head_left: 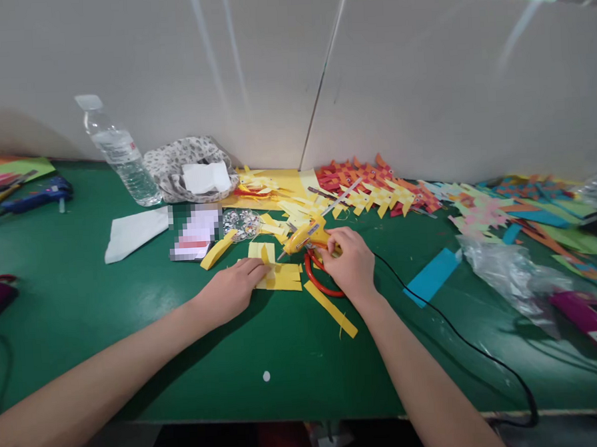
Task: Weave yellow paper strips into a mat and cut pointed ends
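Note:
My right hand [350,261] grips a yellow hot glue gun [304,238]. Its nozzle points left and down, just above a woven piece of yellow paper strips [284,277]. The fingers of my left hand [234,288] are closed at the left side of that piece, pressing it to the table; their tips partly cover the paper. Under the glue gun lie scissors with red handles [326,287], partly hidden by my right hand. A loose yellow strip [331,308] lies in front of the scissors, and another yellow strip [218,250] behind my left hand.
A phone [196,234], a clear dish of small bits [241,224], a water bottle [125,159] and a patterned cloth bag [190,159] stand behind. Woven paper pieces [371,186] line the wall. A black cord [448,322] trails right, past a blue strip [434,276] and plastic bag [506,272].

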The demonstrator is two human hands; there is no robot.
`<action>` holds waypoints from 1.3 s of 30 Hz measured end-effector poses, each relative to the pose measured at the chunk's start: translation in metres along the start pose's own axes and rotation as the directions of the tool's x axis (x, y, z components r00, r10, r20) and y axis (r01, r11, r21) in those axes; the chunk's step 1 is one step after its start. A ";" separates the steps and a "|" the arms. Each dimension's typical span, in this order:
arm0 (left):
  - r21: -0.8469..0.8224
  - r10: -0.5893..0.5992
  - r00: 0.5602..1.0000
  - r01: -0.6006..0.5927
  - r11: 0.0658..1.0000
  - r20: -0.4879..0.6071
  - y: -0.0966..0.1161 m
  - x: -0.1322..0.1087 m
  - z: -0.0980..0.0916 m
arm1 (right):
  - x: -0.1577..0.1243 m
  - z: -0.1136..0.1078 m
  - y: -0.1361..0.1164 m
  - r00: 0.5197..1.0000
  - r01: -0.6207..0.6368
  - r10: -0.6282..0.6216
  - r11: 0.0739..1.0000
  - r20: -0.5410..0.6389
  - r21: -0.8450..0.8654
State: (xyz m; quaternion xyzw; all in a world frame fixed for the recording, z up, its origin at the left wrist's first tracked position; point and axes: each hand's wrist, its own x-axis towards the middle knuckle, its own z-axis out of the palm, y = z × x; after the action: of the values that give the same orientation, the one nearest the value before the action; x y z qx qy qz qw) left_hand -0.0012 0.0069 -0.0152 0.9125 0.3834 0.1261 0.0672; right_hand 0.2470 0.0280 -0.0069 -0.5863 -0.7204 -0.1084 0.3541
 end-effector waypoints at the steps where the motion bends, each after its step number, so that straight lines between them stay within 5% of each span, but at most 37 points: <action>1: 0.000 0.002 1.000 -0.002 1.000 -0.001 0.000 0.000 0.000 | 0.000 0.000 -0.001 1.000 0.011 -0.011 1.000 -0.002 0.009; 39: -0.006 0.015 1.000 -0.015 1.000 -0.017 -0.001 -0.001 0.002 | 0.003 -0.005 0.000 0.972 0.235 -0.237 0.967 -0.006 -0.098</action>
State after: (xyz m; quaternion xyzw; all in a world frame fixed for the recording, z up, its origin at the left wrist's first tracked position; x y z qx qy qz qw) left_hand -0.0019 0.0069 -0.0171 0.9140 0.3767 0.1354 0.0657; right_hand 0.2490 0.0270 -0.0013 -0.5120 -0.7757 -0.1897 0.3164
